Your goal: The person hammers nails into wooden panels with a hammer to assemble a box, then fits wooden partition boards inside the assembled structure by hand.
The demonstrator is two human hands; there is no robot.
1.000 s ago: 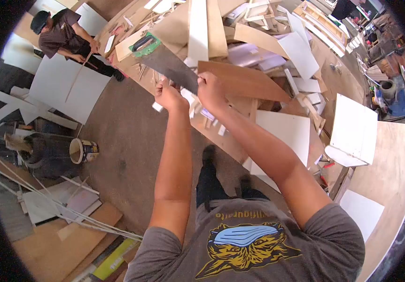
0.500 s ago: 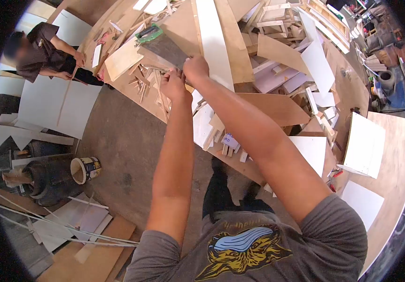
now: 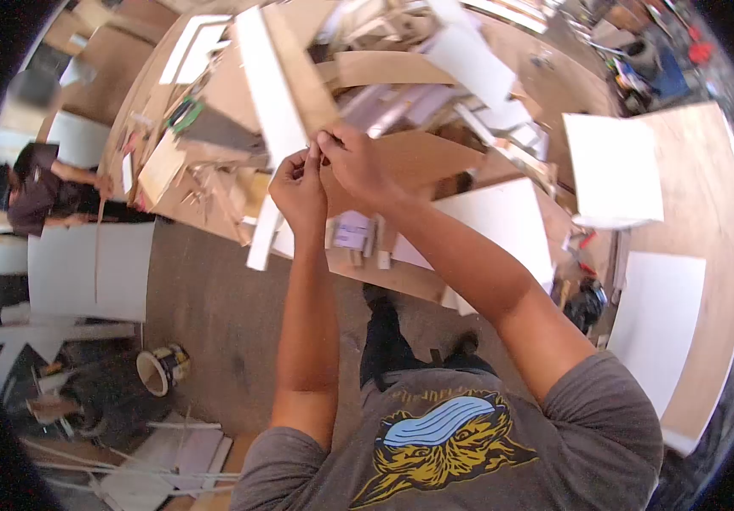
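Observation:
My left hand (image 3: 298,192) and my right hand (image 3: 357,167) meet over the cluttered table, fingertips pinched together. Whatever is between the fingers is too small to make out. Just beyond them lies a long white board (image 3: 266,78), passing partly behind my left hand. A wider plain wood board (image 3: 301,72) runs alongside it. Behind my right hand is a brown panel (image 3: 422,162). Farther left on the table rests a handsaw (image 3: 220,134) with a green handle, touched by neither hand.
Offcuts (image 3: 229,200) pile up along the table's near edge. A co-worker (image 3: 39,187) stands at the left, holding a thin wooden strip (image 3: 100,247). A bucket (image 3: 163,369) lies tipped on the floor. White panels (image 3: 614,170) lie on a side table (image 3: 708,196) at right.
My view has turned, so the table and saw appear farther left. Both pinched hands now sit nearer to me, lower in view, over the brown panel and white board instead of beside the saw blade.

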